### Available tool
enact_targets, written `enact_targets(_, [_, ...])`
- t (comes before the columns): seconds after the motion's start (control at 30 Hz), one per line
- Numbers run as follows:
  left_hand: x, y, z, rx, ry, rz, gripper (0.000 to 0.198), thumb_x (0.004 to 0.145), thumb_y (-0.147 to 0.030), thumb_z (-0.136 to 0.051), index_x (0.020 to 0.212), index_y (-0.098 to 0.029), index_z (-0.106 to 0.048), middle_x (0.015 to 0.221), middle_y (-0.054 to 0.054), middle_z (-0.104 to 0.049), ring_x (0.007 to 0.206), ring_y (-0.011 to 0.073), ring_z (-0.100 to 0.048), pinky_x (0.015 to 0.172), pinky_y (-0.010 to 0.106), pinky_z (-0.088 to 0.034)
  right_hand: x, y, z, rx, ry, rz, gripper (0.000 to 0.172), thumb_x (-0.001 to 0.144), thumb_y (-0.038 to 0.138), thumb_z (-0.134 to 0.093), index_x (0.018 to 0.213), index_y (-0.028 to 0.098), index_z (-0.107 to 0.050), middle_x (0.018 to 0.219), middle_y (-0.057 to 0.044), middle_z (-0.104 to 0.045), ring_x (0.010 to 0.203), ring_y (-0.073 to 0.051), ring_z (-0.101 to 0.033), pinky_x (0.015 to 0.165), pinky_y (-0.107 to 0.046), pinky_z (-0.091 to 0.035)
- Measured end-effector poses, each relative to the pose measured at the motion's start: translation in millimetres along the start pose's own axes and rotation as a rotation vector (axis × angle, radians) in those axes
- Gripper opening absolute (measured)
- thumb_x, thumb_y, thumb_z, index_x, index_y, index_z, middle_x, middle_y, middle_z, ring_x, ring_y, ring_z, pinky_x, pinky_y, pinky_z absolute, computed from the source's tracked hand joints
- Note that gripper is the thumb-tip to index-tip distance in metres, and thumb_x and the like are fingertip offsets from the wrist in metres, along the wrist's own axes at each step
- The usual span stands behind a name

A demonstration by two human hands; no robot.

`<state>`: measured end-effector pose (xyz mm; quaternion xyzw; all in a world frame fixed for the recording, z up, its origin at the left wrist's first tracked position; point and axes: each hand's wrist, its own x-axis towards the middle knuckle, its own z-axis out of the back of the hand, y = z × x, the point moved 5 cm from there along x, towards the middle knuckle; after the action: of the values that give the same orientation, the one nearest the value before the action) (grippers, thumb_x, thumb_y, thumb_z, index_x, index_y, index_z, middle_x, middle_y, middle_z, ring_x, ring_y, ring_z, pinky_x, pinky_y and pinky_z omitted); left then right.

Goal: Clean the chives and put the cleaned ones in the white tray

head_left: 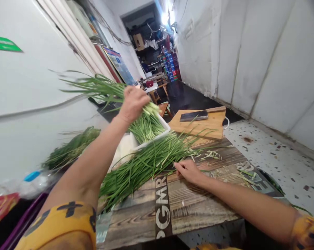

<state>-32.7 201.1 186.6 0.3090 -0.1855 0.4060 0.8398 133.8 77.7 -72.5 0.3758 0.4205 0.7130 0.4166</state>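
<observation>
Chives extend leftward from the left hand, clasped near their pale ends over the white tray, the right hand, its grip unclear, lying nearer the chive pile.

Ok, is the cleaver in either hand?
No, the cleaver lies on the cutting board, the left hand grips a bunch of green stalks, and the right hand is by the green pile.

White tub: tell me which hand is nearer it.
Left. The left hand is raised by the tub, gripping greens; the right hand is at the table, with the loose pile between it and the tub.
</observation>
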Motion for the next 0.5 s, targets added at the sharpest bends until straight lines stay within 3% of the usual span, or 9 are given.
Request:
enact_targets(0.13, [-40, -21, -107.2, -0.023, 0.265, -0.267, 0.021, 0.090, -0.018, -0.048, 0.099, -0.023, -0.066, 0.128, 0.008, -0.059, 0.122, 0.0258, -0.045, 0.102, 0.046, -0.029, -3, 2, -3, -0.045, 0.001, 0.004, 0.049, 0.089, 0.038, -0.045, 0.048, 0.018, -0.061, 0.049, -0.002, -0.060, 0.050, -0.012, -0.053, 0.055, -0.024, -0.033])
enact_targets(0.23, [-65, -24, -153.6, -0.011, 0.439, -0.413, 0.026, 0.089, -0.014, -0.044, 0.101, -0.021, -0.067, 0.124, 0.012, -0.060, 0.115, 0.0240, -0.048, 0.093, 0.038, -0.037, -3, 1, -4, -0.056, 0.006, -0.008, 0.048, 0.089, 0.036, -0.045, 0.048, 0.017, -0.061, 0.048, -0.002, -0.059, 0.049, -0.012, -0.052, 0.053, -0.023, -0.032])
enact_targets(0.3, [-67, -20, -160.0, 0.017, 0.462, -0.440, 0.027, 0.089, -0.013, -0.045, 0.102, -0.022, -0.067, 0.125, 0.011, -0.059, 0.112, 0.0240, -0.048, 0.089, 0.036, -0.039, -4, 1, -4, -0.072, 0.019, -0.021, 0.047, 0.089, 0.034, -0.045, 0.048, 0.017, -0.061, 0.048, -0.002, -0.059, 0.049, -0.012, -0.052, 0.053, -0.023, -0.032])
enact_targets(0.5, [-55, -1, -145.6, 0.060, 0.451, -0.384, 0.026, 0.086, -0.011, -0.046, 0.096, -0.022, -0.068, 0.119, 0.011, -0.057, 0.094, 0.0201, -0.052, 0.082, 0.033, -0.041, -5, 4, -4, -0.118, 0.034, -0.024, 0.046, 0.089, 0.029, -0.047, 0.048, 0.015, -0.061, 0.048, -0.001, -0.057, 0.049, -0.010, -0.049, 0.053, -0.023, -0.030])
